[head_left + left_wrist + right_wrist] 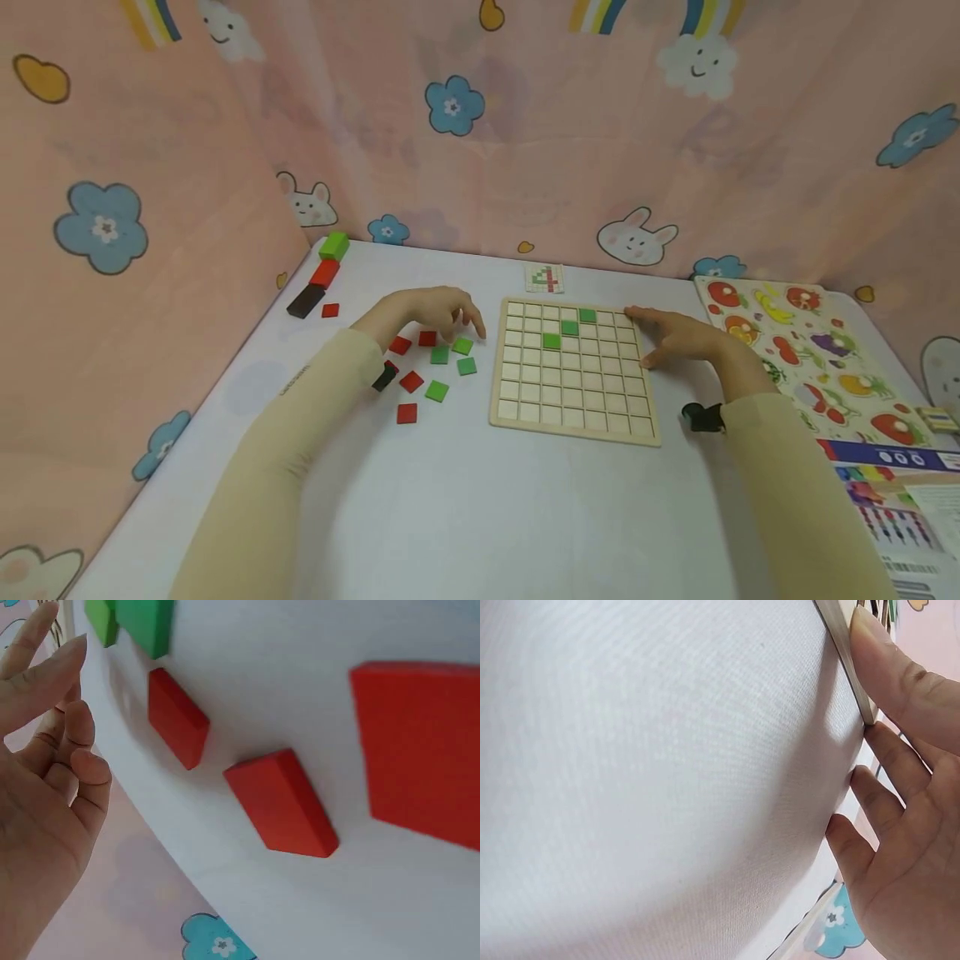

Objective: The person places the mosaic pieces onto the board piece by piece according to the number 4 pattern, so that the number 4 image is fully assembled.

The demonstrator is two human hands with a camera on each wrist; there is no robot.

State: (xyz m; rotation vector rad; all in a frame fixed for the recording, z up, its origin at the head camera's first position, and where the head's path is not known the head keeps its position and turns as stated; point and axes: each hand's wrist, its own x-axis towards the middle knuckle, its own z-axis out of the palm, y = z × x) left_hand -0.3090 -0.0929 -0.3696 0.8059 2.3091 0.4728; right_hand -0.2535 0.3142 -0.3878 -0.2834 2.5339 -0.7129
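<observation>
Our left hand (437, 308) hovers over the loose tiles, forefinger reaching out and the other fingers loosely bent, with nothing visible in its hold. Our right hand (678, 335) is spread wide, gripping nothing; its thumb rests on the grid board's right rim and its forefinger touches the far right corner. We have the white bench (570, 517) beneath everything. On our right lies the fruit-and-vegetable sheet (813, 358); the wooden grid board (573, 433) sits between our hands, carrying a diagonal of three green squares (569, 328) in its upper part. A row of green, red and black blocks (325, 273) stands at the far left, and a small pattern card (544, 284) lies just beyond the board. Smallest are the loose red tiles (407, 413) and green tiles (437, 391), scattered left of the board.

We judge the left wrist camera (385, 377) the likeliest nuisance: it hangs so low over a red tile that a sideways sweep might drag it. An uneven push from our right hand could twist the board, and the closely scattered tiles could make us pick the wrong colour.
</observation>
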